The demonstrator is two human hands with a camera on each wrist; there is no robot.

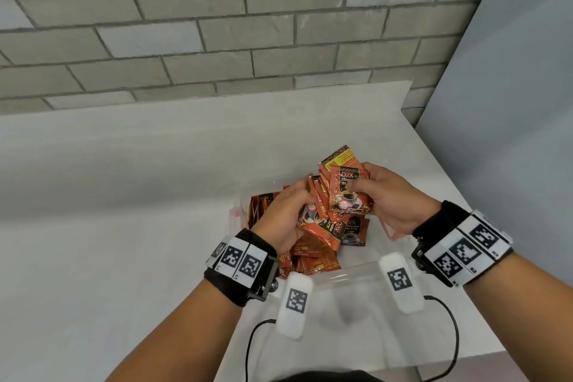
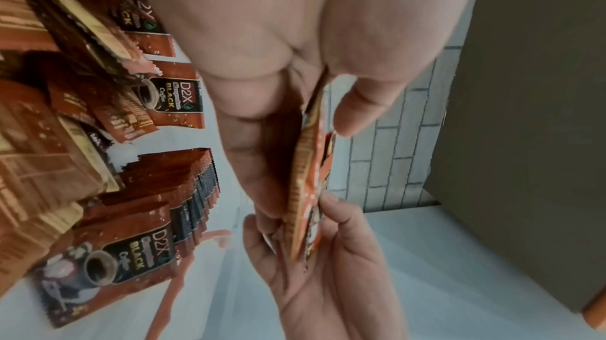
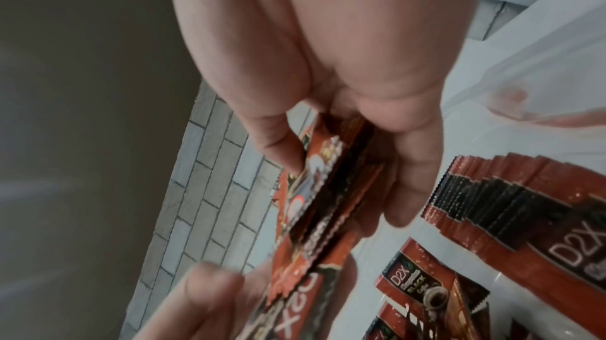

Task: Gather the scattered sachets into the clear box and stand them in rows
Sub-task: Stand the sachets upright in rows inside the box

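Observation:
Orange-and-black coffee sachets [image 1: 313, 254] lie loose in the clear box [image 1: 353, 271] on the white table. A row of sachets [image 1: 259, 208] stands at the box's left wall and shows again as the standing row [image 2: 193, 190] [image 3: 511, 205]. Over the box both hands hold one fanned bundle of sachets [image 1: 347, 195]. My left hand [image 1: 305, 211] grips its lower left part, thumb and fingers pinching the bundle [image 2: 306, 177]. My right hand [image 1: 356, 186] grips the upper right part, thumb on the front sachet and fingers behind the stack [image 3: 328, 205].
The white table [image 1: 124, 195] meets a grey brick wall [image 1: 217, 40] behind and a grey panel [image 1: 511, 102] to the right. The box's clear lid with pinkish latches [image 1: 392, 231] edges the right side. Cables hang at the table's near edge [image 1: 455, 335].

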